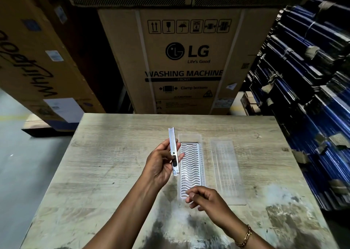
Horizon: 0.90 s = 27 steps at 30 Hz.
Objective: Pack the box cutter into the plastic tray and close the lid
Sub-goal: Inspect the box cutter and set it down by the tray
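Note:
My left hand (161, 163) holds a slim silver box cutter (173, 150) with a black slider, lifted above the table and pointing away from me. Just right of it lies the clear plastic tray (191, 170), its wavy-ribbed half facing up. The tray's flat clear lid (226, 170) lies open on the table to the right. My right hand (205, 201) hovers at the tray's near end with its fingers loosely curled and nothing in them; whether the fingertips touch the tray is unclear.
The worn wooden table (106, 173) has dark stains near its front edge. A large LG washing machine carton (187, 59) stands behind it. Another carton (37, 59) leans at the left. Stacked blue bundles (312, 97) crowd the right side.

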Motion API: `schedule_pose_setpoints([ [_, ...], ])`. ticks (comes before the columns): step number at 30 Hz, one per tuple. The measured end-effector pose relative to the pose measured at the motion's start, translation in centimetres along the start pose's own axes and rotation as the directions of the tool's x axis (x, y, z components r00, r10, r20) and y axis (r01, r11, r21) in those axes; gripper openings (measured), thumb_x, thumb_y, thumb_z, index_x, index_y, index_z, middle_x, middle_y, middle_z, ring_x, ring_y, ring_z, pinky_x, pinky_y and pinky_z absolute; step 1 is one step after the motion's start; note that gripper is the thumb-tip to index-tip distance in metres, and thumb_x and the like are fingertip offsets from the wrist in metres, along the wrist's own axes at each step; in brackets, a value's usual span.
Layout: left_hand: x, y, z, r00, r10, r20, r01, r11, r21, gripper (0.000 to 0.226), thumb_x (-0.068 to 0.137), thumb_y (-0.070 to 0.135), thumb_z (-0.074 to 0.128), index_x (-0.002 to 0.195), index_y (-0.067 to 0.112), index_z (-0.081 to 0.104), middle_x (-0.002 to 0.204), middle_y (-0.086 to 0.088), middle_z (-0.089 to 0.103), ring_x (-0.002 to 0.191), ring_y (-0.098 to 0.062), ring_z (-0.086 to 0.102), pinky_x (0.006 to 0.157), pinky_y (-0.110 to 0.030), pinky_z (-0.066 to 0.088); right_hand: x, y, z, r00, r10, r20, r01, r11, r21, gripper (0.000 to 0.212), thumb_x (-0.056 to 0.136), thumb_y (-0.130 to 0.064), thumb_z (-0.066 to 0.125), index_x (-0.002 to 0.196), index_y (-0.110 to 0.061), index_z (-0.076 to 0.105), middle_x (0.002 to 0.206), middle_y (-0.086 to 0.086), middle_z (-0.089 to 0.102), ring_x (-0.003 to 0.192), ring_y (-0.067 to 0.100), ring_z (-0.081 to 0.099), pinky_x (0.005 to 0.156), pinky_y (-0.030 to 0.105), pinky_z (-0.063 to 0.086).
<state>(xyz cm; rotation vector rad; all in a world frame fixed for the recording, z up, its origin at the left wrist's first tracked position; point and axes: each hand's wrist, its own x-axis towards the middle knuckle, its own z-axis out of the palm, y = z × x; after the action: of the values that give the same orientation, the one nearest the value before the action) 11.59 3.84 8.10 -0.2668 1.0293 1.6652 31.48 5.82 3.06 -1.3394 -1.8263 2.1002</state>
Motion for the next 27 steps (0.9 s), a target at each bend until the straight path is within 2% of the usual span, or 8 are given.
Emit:
schedule_pose_setpoints([
  [3, -1.0, -0.4, -0.7, 0.999, -0.05, 0.018, 0.05, 0.999, 0.003, 0.059, 0.081, -0.02, 0.025, 0.118, 0.002, 0.064, 0.116, -0.014, 0.071, 0.111, -0.024, 0.068, 0.085, -0.05, 0.059, -0.5, 0.8, -0.4, 0.999, 0.03, -0.024, -0.03, 1.0, 0.005, 0.016, 0.096, -0.02, 0.059, 0.098, -0.017, 0.075, 0.094, 0.005, 0.079, 0.076, 0.01, 0.07, 0.071, 0.027, 0.045],
  [7, -2.1, -1.0, -1.7, 0.996, -0.081, -0.026, 0.082, 0.996, 0.025, 0.049, 0.087, -0.003, 0.038, 0.129, 0.007, 0.063, 0.117, -0.013, 0.074, 0.087, -0.025, 0.079, 0.06, -0.031, 0.063, -0.9, 2.0, -0.8, 0.997, 0.064, -0.044, -0.065, 0.998, -0.01, 0.015, 0.095, -0.02, 0.061, 0.098, -0.015, 0.074, 0.087, 0.0, 0.079, 0.073, 0.009, 0.07, 0.069, 0.026, 0.045],
  [10, -2.9, -1.4, -2.1, 0.998, -0.038, -0.055, 0.047, 0.985, 0.166, 0.047, 0.09, 0.002, 0.038, 0.128, 0.012, 0.064, 0.115, -0.007, 0.078, 0.081, -0.021, 0.079, 0.04, -0.019, 0.051, -1.2, 3.0, -1.0, 0.996, 0.071, -0.051, -0.072, 0.997, -0.019, 0.014, 0.096, -0.018, 0.061, 0.099, -0.016, 0.074, 0.084, -0.001, 0.078, 0.072, 0.009, 0.07, 0.068, 0.025, 0.045],
  [14, -3.7, -0.7, -2.8, 0.999, 0.049, -0.013, -0.045, 0.979, 0.198, 0.048, 0.09, -0.011, 0.034, 0.119, 0.014, 0.063, 0.125, -0.013, 0.073, 0.1, -0.025, 0.077, 0.063, -0.025, 0.062, -1.5, 3.7, -1.3, 0.995, 0.082, -0.056, -0.084, 0.996, -0.031, 0.016, 0.096, -0.022, 0.06, 0.096, -0.013, 0.074, 0.092, 0.004, 0.078, 0.074, 0.01, 0.07, 0.071, 0.027, 0.046],
  [18, -3.8, 1.0, -3.8, 0.997, 0.078, 0.025, -0.082, 0.947, 0.31, 0.061, 0.09, -0.014, 0.031, 0.145, 0.009, 0.046, 0.141, -0.014, 0.061, 0.11, -0.027, 0.073, 0.068, -0.033, 0.065, -1.7, 4.1, -1.7, 0.994, 0.086, -0.063, -0.088, 0.995, -0.038, 0.018, 0.096, -0.027, 0.06, 0.095, -0.014, 0.074, 0.095, 0.004, 0.078, 0.078, 0.018, 0.072, 0.074, 0.028, 0.048],
  [20, -3.1, 2.7, -4.7, 0.981, 0.196, 0.009, -0.137, 0.654, 0.744, 0.06, 0.094, -0.008, 0.038, 0.151, 0.012, 0.042, 0.146, -0.011, 0.055, 0.108, -0.026, 0.071, 0.072, -0.04, 0.065, -1.8, 4.2, -1.9, 0.994, 0.085, -0.075, -0.088, 0.996, -0.034, 0.018, 0.096, -0.026, 0.061, 0.095, -0.015, 0.074, 0.095, 0.004, 0.078, 0.086, 0.026, 0.072, 0.073, 0.028, 0.048],
  [22, -2.4, 4.8, -5.2, 0.97, 0.237, 0.056, -0.096, 0.161, 0.982, 0.055, 0.092, -0.003, 0.046, 0.145, 0.011, 0.052, 0.133, -0.013, 0.059, 0.096, -0.028, 0.07, 0.078, -0.047, 0.064, -1.9, 4.3, -2.1, 0.993, 0.089, -0.08, -0.092, 0.995, -0.03, 0.017, 0.096, -0.025, 0.06, 0.096, -0.016, 0.075, 0.095, 0.004, 0.079, 0.087, 0.027, 0.073, 0.073, 0.029, 0.048],
  [27, -0.9, 7.6, -5.6, 0.991, -0.102, -0.086, 0.09, 0.035, 0.995, 0.011, 0.095, 0.008, 0.06, 0.102, 0.001, 0.065, 0.087, 0.0, 0.066, 0.104, -0.03, 0.069, 0.071, -0.038, 0.063, -2.0, 4.6, -2.1, 0.993, 0.1, -0.061, -0.103, 0.994, -0.035, 0.016, 0.096, -0.025, 0.061, 0.094, -0.018, 0.075, 0.094, 0.002, 0.079, 0.078, 0.013, 0.073, 0.073, 0.029, 0.047],
])
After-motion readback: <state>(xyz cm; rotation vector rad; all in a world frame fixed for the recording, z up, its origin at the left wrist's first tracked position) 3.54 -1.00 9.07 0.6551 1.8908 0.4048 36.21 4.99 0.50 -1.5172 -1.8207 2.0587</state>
